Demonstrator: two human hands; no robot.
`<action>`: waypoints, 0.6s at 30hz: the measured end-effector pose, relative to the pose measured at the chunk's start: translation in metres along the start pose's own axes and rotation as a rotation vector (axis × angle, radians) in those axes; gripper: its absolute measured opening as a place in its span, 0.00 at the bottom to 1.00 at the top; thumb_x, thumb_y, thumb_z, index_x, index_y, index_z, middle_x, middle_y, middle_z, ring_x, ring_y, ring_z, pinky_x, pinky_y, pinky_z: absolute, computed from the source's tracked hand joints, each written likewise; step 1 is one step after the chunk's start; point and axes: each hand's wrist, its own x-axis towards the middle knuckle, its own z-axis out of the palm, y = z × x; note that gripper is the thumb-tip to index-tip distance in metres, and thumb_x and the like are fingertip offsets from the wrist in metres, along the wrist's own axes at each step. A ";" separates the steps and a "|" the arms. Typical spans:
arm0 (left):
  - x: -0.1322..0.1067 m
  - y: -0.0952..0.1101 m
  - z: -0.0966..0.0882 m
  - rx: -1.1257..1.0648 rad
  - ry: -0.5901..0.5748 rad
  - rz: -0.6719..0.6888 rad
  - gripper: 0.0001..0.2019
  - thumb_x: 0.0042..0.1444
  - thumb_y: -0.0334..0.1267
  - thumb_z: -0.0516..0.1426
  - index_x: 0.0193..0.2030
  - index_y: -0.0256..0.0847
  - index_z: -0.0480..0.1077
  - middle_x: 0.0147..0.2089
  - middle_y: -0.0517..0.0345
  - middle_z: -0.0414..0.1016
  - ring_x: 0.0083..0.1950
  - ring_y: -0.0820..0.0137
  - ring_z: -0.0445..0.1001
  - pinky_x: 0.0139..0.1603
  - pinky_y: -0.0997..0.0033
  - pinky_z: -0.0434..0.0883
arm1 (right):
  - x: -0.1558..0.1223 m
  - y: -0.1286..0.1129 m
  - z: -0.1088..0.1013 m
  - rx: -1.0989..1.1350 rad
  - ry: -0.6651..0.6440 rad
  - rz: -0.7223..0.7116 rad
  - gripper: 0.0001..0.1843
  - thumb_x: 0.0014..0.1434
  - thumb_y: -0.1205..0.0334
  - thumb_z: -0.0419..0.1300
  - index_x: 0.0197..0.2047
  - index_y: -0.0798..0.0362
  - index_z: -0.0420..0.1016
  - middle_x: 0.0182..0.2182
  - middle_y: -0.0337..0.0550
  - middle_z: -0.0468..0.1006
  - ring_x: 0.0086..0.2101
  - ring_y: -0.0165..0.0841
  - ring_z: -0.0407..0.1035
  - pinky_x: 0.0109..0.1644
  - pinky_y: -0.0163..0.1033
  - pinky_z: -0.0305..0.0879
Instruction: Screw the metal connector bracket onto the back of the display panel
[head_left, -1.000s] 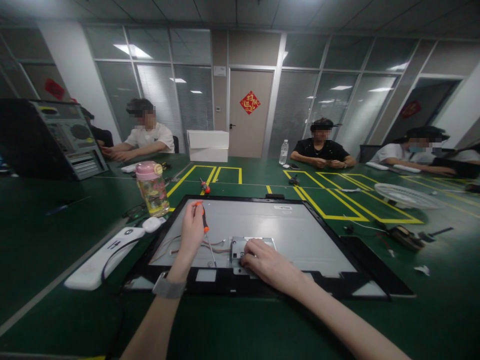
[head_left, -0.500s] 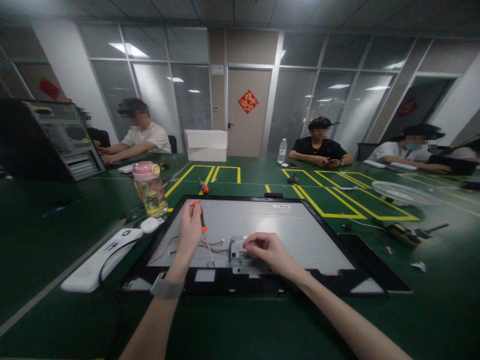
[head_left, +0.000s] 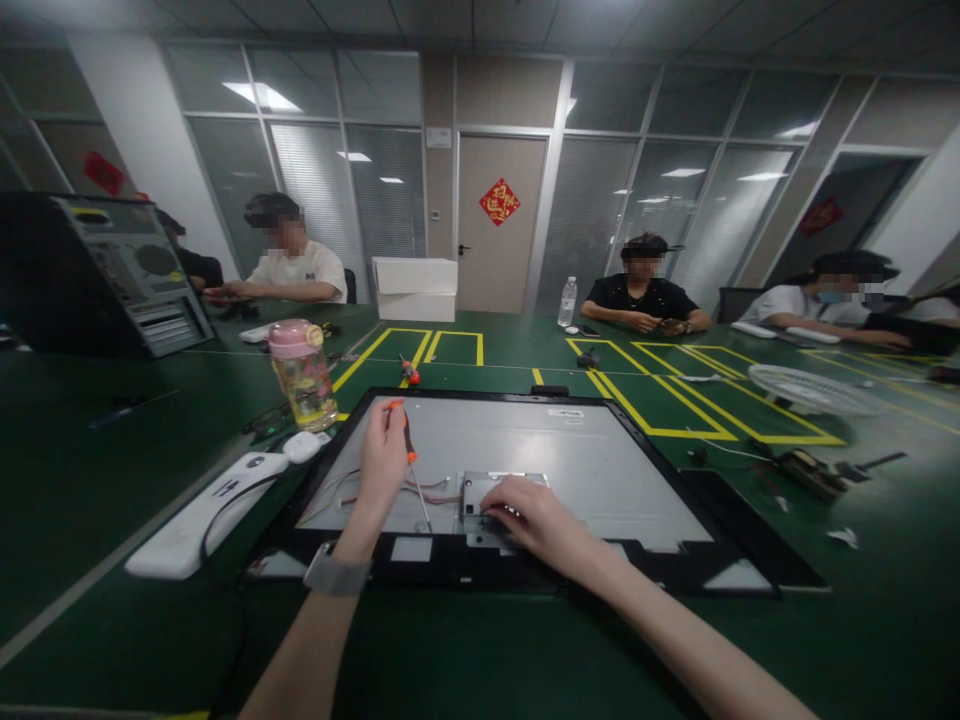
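A monitor panel (head_left: 600, 470) lies back-up on the green table in front of me, its black bezel around a grey metal back. My left hand (head_left: 381, 465), with a watch on the wrist, is closed on an orange-handled screwdriver (head_left: 409, 445) held upright, its tip down on the panel near some loose wires (head_left: 431, 490). My right hand (head_left: 529, 515) rests fingers-down on a small metal circuit cover (head_left: 480, 485) at the panel's near edge, the fingertips curled against it.
A pink-lidded bottle (head_left: 301, 372) and a white power strip (head_left: 199, 510) lie to my left, with a computer case (head_left: 112, 275) beyond. A second screwdriver (head_left: 409, 372) and yellow floor-tape markings lie further out. A fan grille (head_left: 814, 388) sits right. Three people sit across the table.
My right hand lifted briefly off the metal cover with fingers pinched, then came back down on it. The left hand and screwdriver stayed where they were.
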 end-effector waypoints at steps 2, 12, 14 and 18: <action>-0.001 0.001 0.000 0.004 0.001 -0.001 0.15 0.56 0.48 0.50 0.45 0.41 0.67 0.27 0.63 0.63 0.22 0.76 0.62 0.15 0.83 0.63 | 0.000 -0.001 0.000 -0.056 -0.029 -0.065 0.09 0.62 0.75 0.54 0.41 0.56 0.73 0.38 0.48 0.77 0.40 0.34 0.71 0.45 0.36 0.68; -0.002 0.003 0.001 0.015 -0.006 -0.009 0.15 0.57 0.47 0.49 0.45 0.42 0.66 0.28 0.62 0.63 0.22 0.76 0.62 0.15 0.82 0.63 | -0.001 -0.003 0.007 -0.171 -0.068 -0.134 0.10 0.61 0.74 0.54 0.40 0.56 0.76 0.39 0.48 0.74 0.40 0.35 0.68 0.43 0.36 0.68; -0.002 0.004 0.002 0.017 -0.005 -0.010 0.14 0.57 0.47 0.49 0.45 0.41 0.66 0.28 0.62 0.63 0.22 0.76 0.62 0.15 0.82 0.64 | -0.001 -0.002 0.008 -0.227 -0.090 -0.168 0.09 0.61 0.74 0.55 0.39 0.56 0.76 0.39 0.48 0.74 0.40 0.36 0.68 0.42 0.36 0.67; -0.002 0.004 0.002 0.007 -0.010 -0.022 0.15 0.57 0.46 0.49 0.45 0.41 0.66 0.28 0.62 0.63 0.22 0.76 0.61 0.14 0.82 0.63 | 0.001 0.001 0.012 -0.294 -0.081 -0.192 0.09 0.61 0.73 0.55 0.37 0.55 0.76 0.38 0.47 0.72 0.40 0.36 0.65 0.41 0.37 0.64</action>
